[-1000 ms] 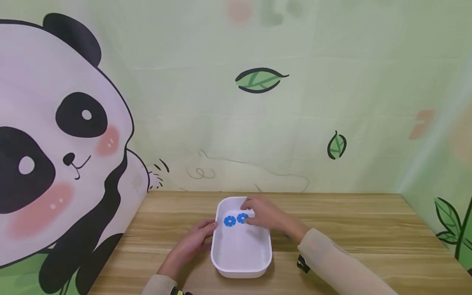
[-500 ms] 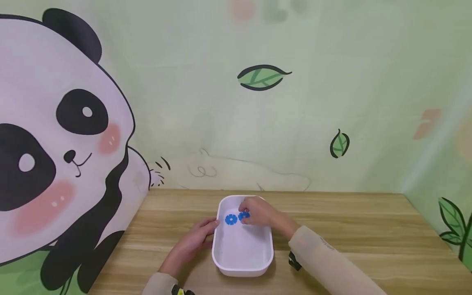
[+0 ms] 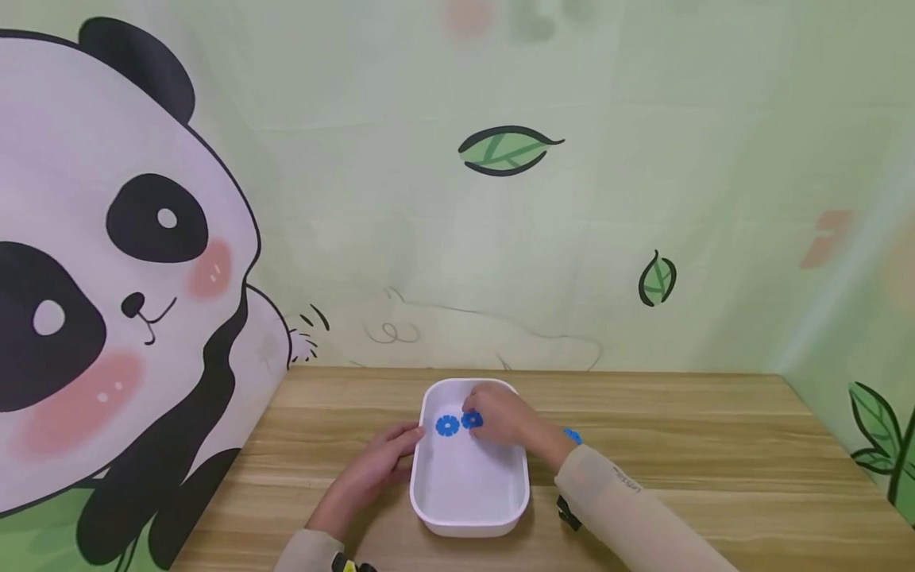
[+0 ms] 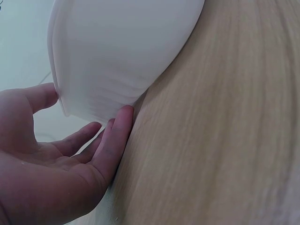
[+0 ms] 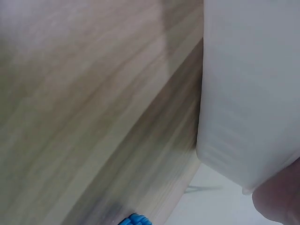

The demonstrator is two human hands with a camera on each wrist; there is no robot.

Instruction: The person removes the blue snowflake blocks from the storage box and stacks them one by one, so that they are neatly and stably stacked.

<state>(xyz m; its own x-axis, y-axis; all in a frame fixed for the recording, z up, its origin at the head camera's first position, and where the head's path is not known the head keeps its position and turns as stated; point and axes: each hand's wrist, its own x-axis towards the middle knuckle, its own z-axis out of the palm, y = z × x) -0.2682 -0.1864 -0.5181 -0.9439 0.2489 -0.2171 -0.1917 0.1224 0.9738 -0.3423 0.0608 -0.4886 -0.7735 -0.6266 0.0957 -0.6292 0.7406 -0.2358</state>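
A white rectangular tub (image 3: 469, 492) with rounded corners stands on the wooden table. Against its left side rests my left hand (image 3: 382, 461); in the left wrist view its thumb (image 4: 44, 95) touches the rim and its extended fingers meet the outer wall low down. My right hand (image 3: 500, 415) reaches over the right rim into the far half of the tub. Its thumb and fingers pinch a blue notched plastic disc (image 3: 472, 419), partly hidden by the hand. Flat on the tub floor, just left of it, lies a second blue notched disc (image 3: 447, 426).
Beyond the right forearm, more blue notched plastic (image 3: 573, 435) lies on the wooden table (image 3: 686, 461), partly covered by the sleeve. The right wrist view catches a blue piece (image 5: 136, 219) at its lower edge. A panda-printed backdrop (image 3: 400, 199) rises behind the table.
The right fingers have closed in around the right-hand disc, which now looks tilted between them. The right forearm has shifted slightly left, showing the blue piece behind it. The left hand stays put.
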